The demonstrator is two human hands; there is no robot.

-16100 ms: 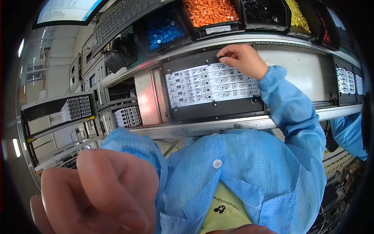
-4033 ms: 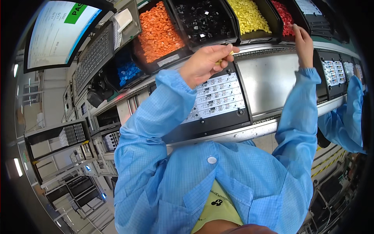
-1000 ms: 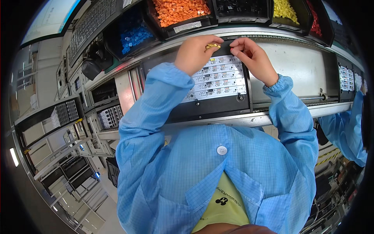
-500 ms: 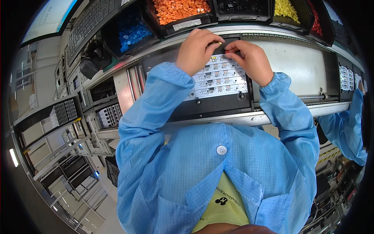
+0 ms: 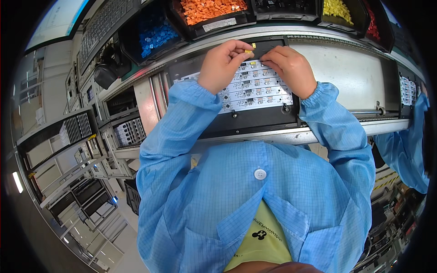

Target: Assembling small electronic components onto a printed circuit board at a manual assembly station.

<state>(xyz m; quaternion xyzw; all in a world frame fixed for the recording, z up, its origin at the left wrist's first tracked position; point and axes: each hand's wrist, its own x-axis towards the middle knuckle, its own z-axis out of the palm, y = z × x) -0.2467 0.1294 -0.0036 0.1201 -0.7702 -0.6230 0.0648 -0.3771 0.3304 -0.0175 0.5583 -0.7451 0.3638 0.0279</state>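
Both forearms, in light blue sleeves, reach up and forward from the lower edge and meet at the far edge of a white circuit board panel [image 5: 255,88] that lies in a black carrier tray [image 5: 255,123] on the worktop [image 5: 346,75]. The left hand [image 5: 223,63] is bent at the wrist, its fingers [image 5: 240,48] curled narrow and pinched on one small yellow part [image 5: 248,51] at the top of the panel. The right hand [image 5: 291,68] lies just beside it, knuckles up, its fingers [image 5: 272,53] curled down onto the panel's top edge; whether they grip anything I cannot tell. The two hands' fingertips nearly touch. A second yellow part [image 5: 253,45] sits just above them on the tray. The panel shows four rows of small components. Above the worktop stand five bins in a row: blue parts [image 5: 154,34], orange parts [image 5: 207,9], black parts [image 5: 282,5], yellow parts [image 5: 336,9] and red parts [image 5: 372,25]. At the right edge another person's blue sleeve [image 5: 409,145] hangs near a second panel [image 5: 407,88]
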